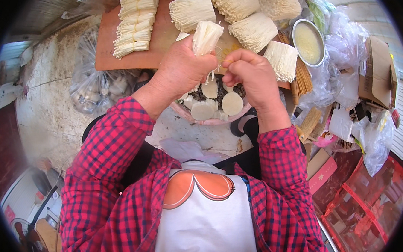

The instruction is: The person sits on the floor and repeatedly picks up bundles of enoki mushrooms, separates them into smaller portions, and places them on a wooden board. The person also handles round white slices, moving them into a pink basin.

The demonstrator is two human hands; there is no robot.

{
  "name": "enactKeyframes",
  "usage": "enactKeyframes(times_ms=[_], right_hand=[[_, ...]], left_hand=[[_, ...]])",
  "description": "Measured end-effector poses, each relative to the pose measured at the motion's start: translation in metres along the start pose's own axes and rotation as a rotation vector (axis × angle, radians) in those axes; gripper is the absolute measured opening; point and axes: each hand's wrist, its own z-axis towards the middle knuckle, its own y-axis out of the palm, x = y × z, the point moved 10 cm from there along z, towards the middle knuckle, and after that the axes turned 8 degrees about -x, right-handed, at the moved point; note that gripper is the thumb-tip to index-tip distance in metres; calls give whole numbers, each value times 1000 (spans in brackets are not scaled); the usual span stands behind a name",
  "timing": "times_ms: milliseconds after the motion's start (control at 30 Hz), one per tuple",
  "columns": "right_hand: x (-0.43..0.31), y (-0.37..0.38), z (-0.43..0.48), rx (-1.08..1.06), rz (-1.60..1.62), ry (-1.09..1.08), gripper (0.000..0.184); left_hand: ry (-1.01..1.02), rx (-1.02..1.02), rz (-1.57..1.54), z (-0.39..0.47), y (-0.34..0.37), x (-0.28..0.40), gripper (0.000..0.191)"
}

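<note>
My left hand (188,59) grips a small bunch of enoki mushrooms (207,38), caps hidden towards the palm and a few loose stems hanging below. Close on its right, my right hand (249,71) pinches a thin yellow rubber band (228,61) between thumb and fingertips. Both hands are over the near edge of an orange-brown board (105,51). On the board's left lies a row of banded enoki bundles (137,21). Larger enoki clumps (254,32) sit at the back and right. More yellow bands (229,48) lie on the board, partly hidden behind my hands.
Below the board, a pink basin (188,116) holds round cut mushroom bases (232,103). A metal bowl (323,53) with pale yellow contents, wooden skewers (303,76) and plastic bags (345,41) crowd the right. A clear bag of mushrooms (96,85) rests on the floor at left.
</note>
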Motion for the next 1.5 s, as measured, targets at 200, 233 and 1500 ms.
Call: enactKeyframes(times_ms=[200, 233, 1500], right_hand=[[4, 31, -7, -249, 706, -26, 24], [5, 36, -8, -298, 754, -28, 27], [-17, 24, -11, -188, -352, -134, 25]], left_hand=[[-11, -77, -65, 3, 3, -7, 8], [-12, -81, -108, 2, 5, -8, 7], [-95, -456, 633, -6, 30, -17, 54]])
